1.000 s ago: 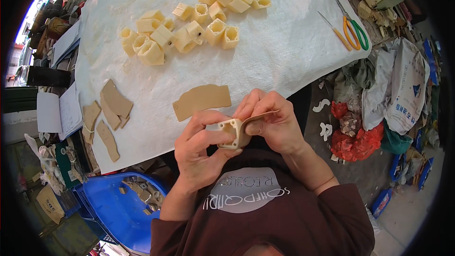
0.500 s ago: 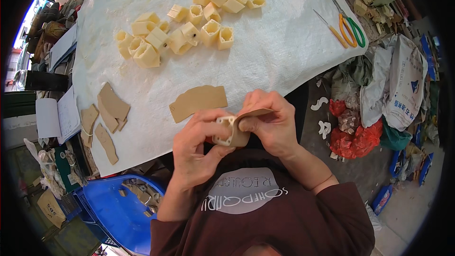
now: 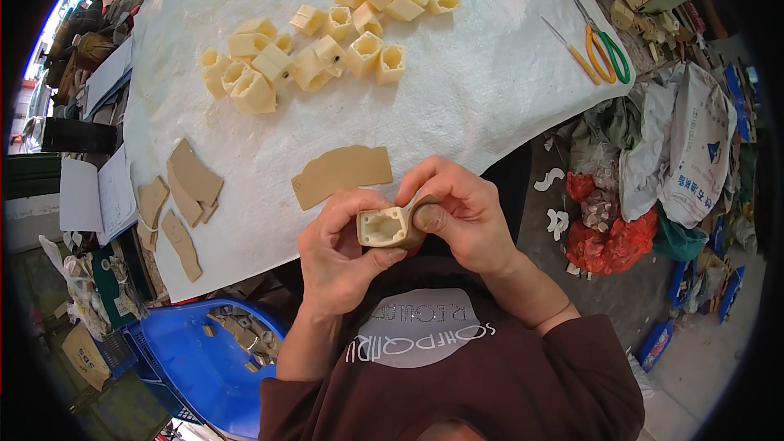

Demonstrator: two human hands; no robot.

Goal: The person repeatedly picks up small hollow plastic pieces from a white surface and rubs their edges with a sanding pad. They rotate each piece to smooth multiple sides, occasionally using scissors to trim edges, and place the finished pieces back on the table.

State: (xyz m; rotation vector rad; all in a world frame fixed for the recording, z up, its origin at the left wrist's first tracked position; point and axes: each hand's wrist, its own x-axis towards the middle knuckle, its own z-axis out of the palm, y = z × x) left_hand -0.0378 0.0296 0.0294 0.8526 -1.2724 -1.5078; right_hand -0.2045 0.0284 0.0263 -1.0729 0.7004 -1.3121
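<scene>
In the left hand (image 3: 333, 247) a hollow block (image 3: 380, 229) was held; in the right hand (image 3: 460, 219), a brown strip (image 3: 422, 202) was pinched.

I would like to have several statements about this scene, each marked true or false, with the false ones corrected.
1. The left hand holds a hollow block. True.
2. The scissors are in the right hand. False: they lie on the white sheet; that hand pinches a brown strip beside the block.
3. Another brown piece lies flat on the white sheet, beyond the hands. True.
4. The blue basin is empty. False: it has scraps in it.
</scene>
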